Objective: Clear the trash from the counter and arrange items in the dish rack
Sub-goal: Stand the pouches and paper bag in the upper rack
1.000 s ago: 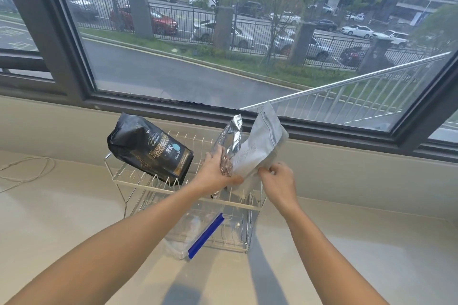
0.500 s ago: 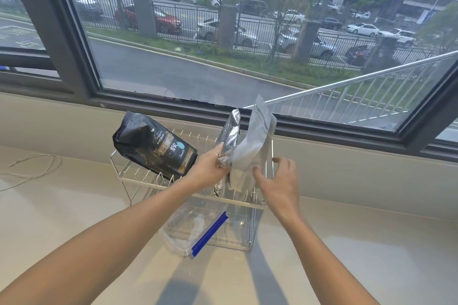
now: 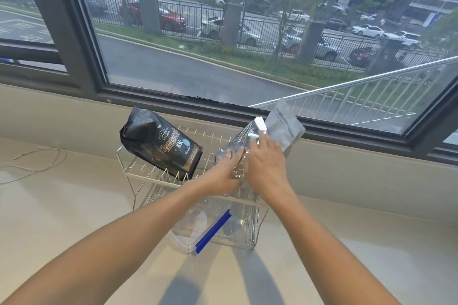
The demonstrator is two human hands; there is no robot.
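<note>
item: two foil pouches, a crinkled silver pouch and a matte grey pouch, leaning upright on the top tier of the wire dish rack, right end. likely light, thin-walled, slick, easily creased; best taken by the flat sides low down, not the floppy top seal.
left hand: fingers spread fairly straight, pressing the silver pouch.
right hand: fingers extended flat over both pouches; whether any curl behind, cannot tell.
also racked: black coffee bag, left end; clear zip bag with blue strip on lower tier.
surface: pale, smooth counter, a thin cord at left. room: wide window onto a street.
</note>
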